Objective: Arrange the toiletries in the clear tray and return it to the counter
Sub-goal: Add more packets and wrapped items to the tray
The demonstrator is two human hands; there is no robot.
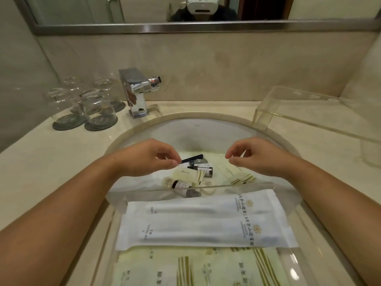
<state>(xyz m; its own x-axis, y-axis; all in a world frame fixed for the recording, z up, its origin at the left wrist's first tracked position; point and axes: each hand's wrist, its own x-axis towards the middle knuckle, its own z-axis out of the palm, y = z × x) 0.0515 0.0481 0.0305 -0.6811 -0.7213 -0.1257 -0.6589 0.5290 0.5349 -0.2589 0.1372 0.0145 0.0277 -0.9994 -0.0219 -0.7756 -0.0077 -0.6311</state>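
Clear acrylic tray nearest, holding flat white sachets; left hand pinches slim dark razor, long axis pointing right; right hand near, half-curled, empty.

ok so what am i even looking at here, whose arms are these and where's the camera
The camera sits on a person's head and looks down at their own bare arms; the mirror above reflects the headset. They stand at a bathroom sink. A clear tray rests across the sink's near edge, holding white packets and cream packets. More small bottles and sachets lie loose in the basin. The left hand pinches the end of a dark razor in its fingers. The right hand hovers with fingertips curled; it seems to hold nothing. Glasses and a tap stand on the counter, with a clear cover at right.
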